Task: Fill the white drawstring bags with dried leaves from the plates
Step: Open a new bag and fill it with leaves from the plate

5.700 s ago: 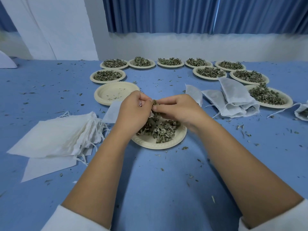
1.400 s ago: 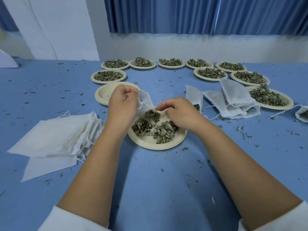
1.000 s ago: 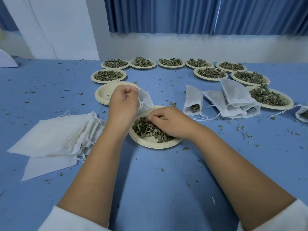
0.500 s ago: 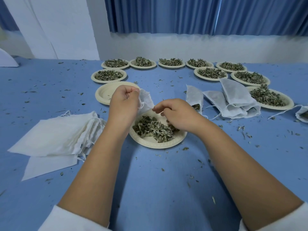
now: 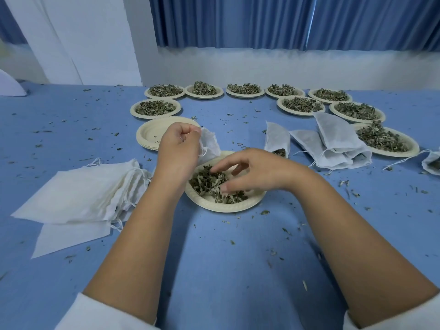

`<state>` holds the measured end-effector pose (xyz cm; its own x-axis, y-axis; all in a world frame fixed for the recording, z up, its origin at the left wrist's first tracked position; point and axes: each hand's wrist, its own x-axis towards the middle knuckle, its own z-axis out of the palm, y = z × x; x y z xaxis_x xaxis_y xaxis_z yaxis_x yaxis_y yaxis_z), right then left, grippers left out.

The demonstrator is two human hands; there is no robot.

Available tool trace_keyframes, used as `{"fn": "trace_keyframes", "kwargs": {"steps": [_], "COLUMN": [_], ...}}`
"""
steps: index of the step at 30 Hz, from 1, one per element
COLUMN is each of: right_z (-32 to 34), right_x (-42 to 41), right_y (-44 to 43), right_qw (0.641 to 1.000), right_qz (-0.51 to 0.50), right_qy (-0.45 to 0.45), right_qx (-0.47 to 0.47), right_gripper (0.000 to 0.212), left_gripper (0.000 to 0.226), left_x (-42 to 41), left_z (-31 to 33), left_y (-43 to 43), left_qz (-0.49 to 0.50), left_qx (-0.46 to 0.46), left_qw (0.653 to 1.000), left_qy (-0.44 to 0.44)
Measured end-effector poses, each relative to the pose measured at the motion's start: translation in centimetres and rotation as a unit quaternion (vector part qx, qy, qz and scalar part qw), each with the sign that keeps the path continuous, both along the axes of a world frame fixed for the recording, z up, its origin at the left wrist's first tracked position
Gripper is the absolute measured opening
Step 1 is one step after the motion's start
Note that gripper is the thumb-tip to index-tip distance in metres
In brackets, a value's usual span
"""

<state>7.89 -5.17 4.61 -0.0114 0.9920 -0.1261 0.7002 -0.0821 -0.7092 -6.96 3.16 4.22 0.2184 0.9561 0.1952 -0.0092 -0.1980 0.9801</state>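
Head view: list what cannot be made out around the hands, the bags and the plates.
1) Head view: the mouth and fill of the white fabric drawstring bag are hidden behind the left hand gripping it.
2) The right hand covers part of the round beige paper plate; its blurred fingertips hide whether any dried green leaves are pinched.
3) The white bag at the right edge is cut off by the frame.

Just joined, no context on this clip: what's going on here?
A person's left grip holds a white drawstring bag by its mouth, just beyond the near paper plate. The right grip, loosely open, reaches into the dried leaves on that plate. Filled bags lie to the right, a stack of empty bags to the left; more plates of leaves line the far side.
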Motion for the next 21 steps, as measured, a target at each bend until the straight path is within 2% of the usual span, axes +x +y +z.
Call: {"fn": "trace_keyframes", "kwargs": {"steps": [2, 8, 21], "right_z": [-0.4, -1.5, -2.6], "right_x": [-0.4, -1.2, -1.5], "right_y": [0.1, 1.0, 1.7], "right_qw": [0.999, 0.994, 0.988], "right_qz": [0.026, 0.031, -0.014], "right_qy": [-0.026, -0.089, -0.133], "right_qx": [-0.008, 0.051, 0.072], "right_gripper": [0.042, 0.065, 0.04], "left_gripper": [0.016, 0.015, 0.015], "left_x": [0.0, 0.1, 0.2], "left_z": [0.0, -0.1, -0.2], "left_y": [0.0, 0.0, 0.2], "left_qz": [0.0, 0.012, 0.01], "left_qx": [0.002, 0.005, 0.003], "left_qw": [1.0, 1.0, 1.0], "left_qy": [0.005, 0.017, 0.029]}}
